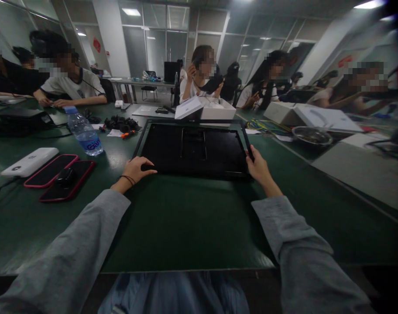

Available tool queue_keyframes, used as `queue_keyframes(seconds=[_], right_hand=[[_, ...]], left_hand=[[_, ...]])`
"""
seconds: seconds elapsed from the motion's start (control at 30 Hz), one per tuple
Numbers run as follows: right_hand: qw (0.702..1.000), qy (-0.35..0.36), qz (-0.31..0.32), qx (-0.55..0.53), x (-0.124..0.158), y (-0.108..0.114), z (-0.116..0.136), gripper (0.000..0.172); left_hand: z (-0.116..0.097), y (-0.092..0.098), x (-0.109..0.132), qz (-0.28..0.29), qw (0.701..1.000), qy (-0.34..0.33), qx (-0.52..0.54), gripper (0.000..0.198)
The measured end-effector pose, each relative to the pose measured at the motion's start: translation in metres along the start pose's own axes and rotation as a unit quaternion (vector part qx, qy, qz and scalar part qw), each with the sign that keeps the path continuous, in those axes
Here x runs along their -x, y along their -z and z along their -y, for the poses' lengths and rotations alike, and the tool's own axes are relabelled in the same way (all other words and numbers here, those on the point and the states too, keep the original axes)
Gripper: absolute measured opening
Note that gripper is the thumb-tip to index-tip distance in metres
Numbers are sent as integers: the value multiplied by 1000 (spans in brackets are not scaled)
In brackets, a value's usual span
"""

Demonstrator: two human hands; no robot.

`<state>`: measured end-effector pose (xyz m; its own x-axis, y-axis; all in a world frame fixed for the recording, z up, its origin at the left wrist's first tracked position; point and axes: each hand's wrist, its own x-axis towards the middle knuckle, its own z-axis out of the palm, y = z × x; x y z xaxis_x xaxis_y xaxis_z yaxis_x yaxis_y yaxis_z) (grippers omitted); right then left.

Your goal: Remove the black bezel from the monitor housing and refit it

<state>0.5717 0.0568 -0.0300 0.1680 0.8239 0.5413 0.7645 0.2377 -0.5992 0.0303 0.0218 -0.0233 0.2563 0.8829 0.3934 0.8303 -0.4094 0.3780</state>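
A flat black rectangular frame (166, 168), like a shallow tray or screen housing, lies in front of me on the green table. Two raised upright ridges and a recessed panel show in its middle. At its near left corner is my left hand (135, 169), thumb and forefinger stretched apart over the edge and touching it. My right hand (258, 165) grips the frame's right side, with the thumb on the near side and the fingers around the rim, partly hidden.
On the left are a water bottle (84, 133), two red-edged phones (51, 171) and a white power bank (30, 161). Black cables (120, 124) and a white box (218, 111) lie beyond the frame. A round clear bowl (312, 136) sits right. Several people sit around the table.
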Motion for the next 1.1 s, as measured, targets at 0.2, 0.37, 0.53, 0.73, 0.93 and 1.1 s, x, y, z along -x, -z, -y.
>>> queue_keyframes(seconds=[0.2, 0.37, 0.53, 0.73, 0.93, 1.1], right_hand=[[997, -45, 7, 59, 9, -4, -3, 69], [998, -61, -2, 31, 9, -9, -5, 66], [996, -84, -19, 21, 12, -7, 4, 59], [981, -163, -55, 91, 18, -4, 11, 46], [982, -157, -46, 92, 20, -5, 14, 46], [981, -168, -36, 88, 25, -4, 17, 45]], left_hand=[[1, -9, -4, 53, 998, -32, -1, 27], [-4, -6, 1, 34, 999, -15, -34, 24], [-1, -13, 1, -47, 998, 40, -3, 76], [17, -22, -5, -74, 974, 179, 118, 81], [29, -23, -6, -89, 969, 178, 145, 60], [18, -18, -2, -119, 968, 177, 133, 53]])
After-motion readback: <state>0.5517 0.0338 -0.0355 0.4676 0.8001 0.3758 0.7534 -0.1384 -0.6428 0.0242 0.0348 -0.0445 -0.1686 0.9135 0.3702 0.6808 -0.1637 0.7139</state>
